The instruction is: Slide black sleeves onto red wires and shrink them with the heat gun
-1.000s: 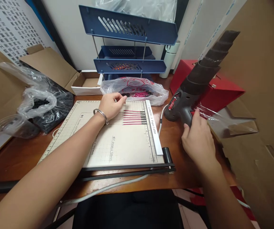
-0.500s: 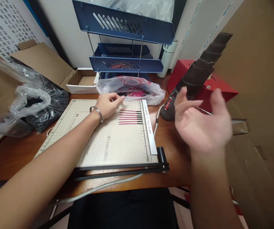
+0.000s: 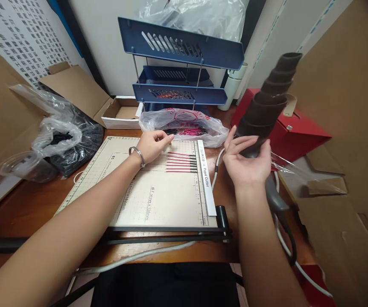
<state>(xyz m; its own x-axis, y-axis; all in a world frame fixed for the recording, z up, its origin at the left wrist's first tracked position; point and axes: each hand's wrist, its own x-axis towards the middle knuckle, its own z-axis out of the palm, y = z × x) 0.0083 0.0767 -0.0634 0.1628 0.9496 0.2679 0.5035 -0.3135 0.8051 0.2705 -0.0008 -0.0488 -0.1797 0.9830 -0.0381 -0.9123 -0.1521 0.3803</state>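
My left hand (image 3: pixel 154 146), with a metal bracelet on its wrist, rests over the top of the cream paper cutter board (image 3: pixel 139 204). Its thumb and fingertips are pressed together, and what they hold, if anything, is too small to make out. Just right of it, several red wires (image 3: pixel 179 163) with black ends lie side by side near the board's white strip (image 3: pixel 207 179). My right hand (image 3: pixel 246 160) is raised to the right of the board, palm up, fingers apart and holding nothing, in front of a dark stepped tube (image 3: pixel 262 113).
Behind the board lies a plastic bag (image 3: pixel 214 130) of wires, below a blue rack (image 3: pixel 184 94). An open carton (image 3: pixel 121 122) and a black bag (image 3: pixel 91 138) are at left. A red box (image 3: pixel 305 132) stands right. A grey cable (image 3: pixel 139 254) runs along the front edge.
My right hand has moved left and nearer to the board, and looks less blurred. My left hand keeps its place over the board. The whole view has shifted slightly.
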